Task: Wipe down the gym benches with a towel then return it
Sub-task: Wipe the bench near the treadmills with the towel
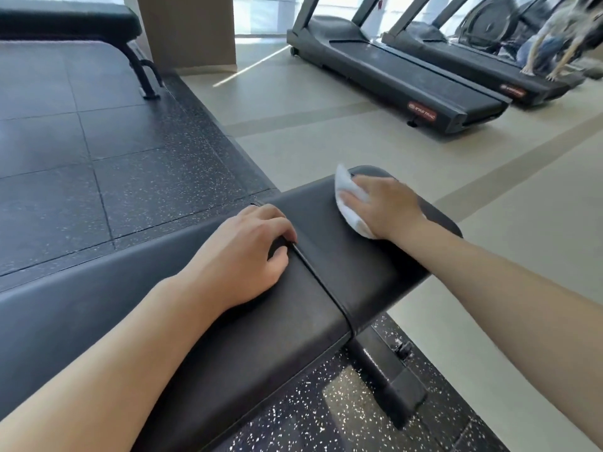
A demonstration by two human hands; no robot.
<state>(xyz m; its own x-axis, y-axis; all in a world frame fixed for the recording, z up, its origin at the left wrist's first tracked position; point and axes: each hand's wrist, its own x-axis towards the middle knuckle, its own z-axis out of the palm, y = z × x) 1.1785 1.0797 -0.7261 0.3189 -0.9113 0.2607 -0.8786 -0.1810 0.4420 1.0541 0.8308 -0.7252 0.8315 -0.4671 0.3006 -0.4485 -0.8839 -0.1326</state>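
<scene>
The right hand (386,207) is laid on top of a white towel (350,200). The towel is pressed down on the far pad of a black bench (326,288). The fingers are spread a little and bent over the towel, so the towel is held under the palm. Part of the towel is seen sticking up past the fingertips, and part is seen under the wrist.

The left hand (248,252) is rested on the near pad of the same bench, right beside the gap (313,269) between the two pads. Its fingers are curled down loosely, and the fingertips are set at the edge of that gap. Nothing is held in this hand. Both arms are bare and are stretched out over the bench.

The bench is stood on a dark floor mat (98,158) with small white specks. A metal leg (388,380) is seen under the bench. A second black bench (65,21) is seen far off at the top left, well apart from the hands. Two treadmills (408,76) are lined up on the pale floor (326,141) at the top right. A blurred person (561,31) is seen on the far treadmill. No boxes or bins can be seen.
</scene>
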